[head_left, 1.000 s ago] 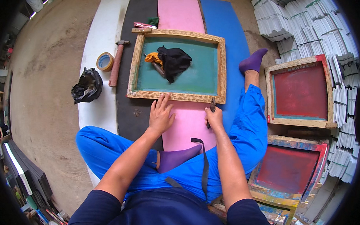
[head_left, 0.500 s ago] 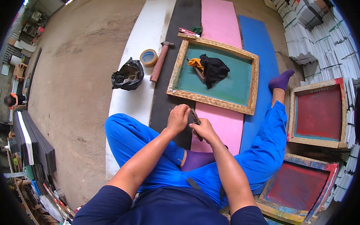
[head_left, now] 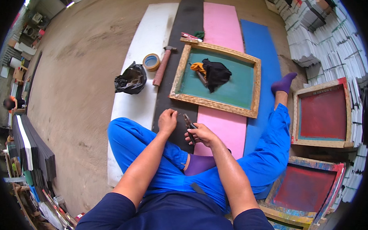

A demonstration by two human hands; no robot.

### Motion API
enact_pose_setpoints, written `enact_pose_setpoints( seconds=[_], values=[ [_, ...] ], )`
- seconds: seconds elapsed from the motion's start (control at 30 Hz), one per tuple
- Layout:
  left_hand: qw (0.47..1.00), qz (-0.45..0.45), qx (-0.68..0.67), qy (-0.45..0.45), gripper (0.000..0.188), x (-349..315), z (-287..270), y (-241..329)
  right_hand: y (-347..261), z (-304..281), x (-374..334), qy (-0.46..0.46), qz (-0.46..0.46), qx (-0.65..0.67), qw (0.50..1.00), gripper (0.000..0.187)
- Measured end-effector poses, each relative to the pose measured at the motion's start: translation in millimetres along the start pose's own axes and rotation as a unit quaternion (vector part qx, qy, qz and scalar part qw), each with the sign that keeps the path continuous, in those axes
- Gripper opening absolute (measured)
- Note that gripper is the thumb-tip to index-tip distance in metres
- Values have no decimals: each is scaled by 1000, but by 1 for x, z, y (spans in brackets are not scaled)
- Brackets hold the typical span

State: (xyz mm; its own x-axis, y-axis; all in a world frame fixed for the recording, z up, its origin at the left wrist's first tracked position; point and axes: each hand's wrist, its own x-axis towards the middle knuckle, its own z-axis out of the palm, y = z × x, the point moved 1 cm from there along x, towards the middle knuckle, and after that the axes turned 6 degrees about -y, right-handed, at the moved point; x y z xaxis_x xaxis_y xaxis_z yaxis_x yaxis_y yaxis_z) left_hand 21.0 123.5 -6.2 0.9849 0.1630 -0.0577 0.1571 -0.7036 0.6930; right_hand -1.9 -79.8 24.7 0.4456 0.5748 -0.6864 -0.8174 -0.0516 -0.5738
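My right hand (head_left: 202,134) is wrapped round the handles of a pair of dark pliers (head_left: 187,121), whose jaws point away from me. Just left of them, my left hand (head_left: 167,121) is closed in a pinch on a tiny thin nail-like piece (head_left: 178,114), too small to make out well. Both hands are above the dark mat strip between my bent legs, a gap between them. Beyond lies a wooden screen-printing frame (head_left: 215,104) with green mesh, bearing a black cloth (head_left: 217,73) and an orange cloth (head_left: 198,67).
A hammer (head_left: 161,69) with a wrapped handle, a roll of brown tape (head_left: 151,62) and a black plastic bag (head_left: 131,78) lie left of the frame. Two red-mesh frames (head_left: 324,116) stand at right, near white stacks (head_left: 312,38). Another person (head_left: 15,104) is far left.
My hands have come apart: the left moved left with the small thin piece, and the pliers now show clear of it in my right hand.
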Motion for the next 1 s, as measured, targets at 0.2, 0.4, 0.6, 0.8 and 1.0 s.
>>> enact_pose_setpoints(
  seconds=[0.2, 0.4, 0.6, 0.8, 1.0],
  values=[
    [990, -32, 140, -12, 20, -4, -7, 14, 11, -43, -38, 161, -83, -84, 980, 26],
    [981, 120, 153, -22, 24, -8, 16, 58, 13, -123, -90, 329, -67, -149, 930, 29],
    [959, 243, 141, -32, 29, -7, 43, 93, 1, -159, -115, 388, -20, -181, 903, 29],
    [956, 254, 140, -53, 31, -4, 56, 98, 0, -163, -116, 398, -6, -178, 900, 29],
    [954, 259, 143, -53, 31, -3, 55, 95, -7, -166, -119, 392, 0, -171, 904, 27]
  ],
)
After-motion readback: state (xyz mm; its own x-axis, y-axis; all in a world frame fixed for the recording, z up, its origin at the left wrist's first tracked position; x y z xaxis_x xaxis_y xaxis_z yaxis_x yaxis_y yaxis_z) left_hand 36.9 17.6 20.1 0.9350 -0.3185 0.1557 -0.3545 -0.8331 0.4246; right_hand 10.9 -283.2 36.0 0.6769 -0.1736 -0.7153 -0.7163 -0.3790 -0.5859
